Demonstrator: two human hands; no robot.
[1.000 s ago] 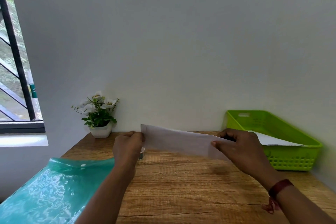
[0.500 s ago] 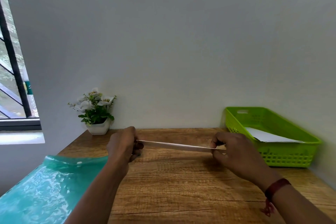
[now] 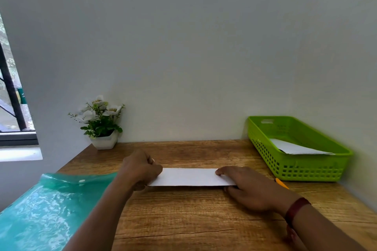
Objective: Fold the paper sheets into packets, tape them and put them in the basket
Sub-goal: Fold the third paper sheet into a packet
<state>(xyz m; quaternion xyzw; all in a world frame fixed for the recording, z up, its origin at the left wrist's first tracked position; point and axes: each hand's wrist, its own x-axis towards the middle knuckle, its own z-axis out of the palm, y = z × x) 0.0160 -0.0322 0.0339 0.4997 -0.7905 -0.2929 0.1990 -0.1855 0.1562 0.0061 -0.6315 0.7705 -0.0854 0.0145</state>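
Folded white paper strip (image 3: 188,177) flat on the wooden desk.
Long, narrow, lying left to right; a green perforated basket (image 3: 289,171) at the right holds white folded packets (image 3: 293,147).

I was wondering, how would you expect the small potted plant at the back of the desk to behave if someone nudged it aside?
The potted plant would probably slide rather than roll, since its white pot looks flat-based on the smooth wooden desk. It seems light, likely artificial. The flowers spread wider than the pot, so a high push might tip it.

My left hand (image 3: 140,169) and right hand (image 3: 246,185) press the folded paper (image 3: 189,177) flat on the table (image 3: 193,220) (basket (image 3: 306,171) at right).
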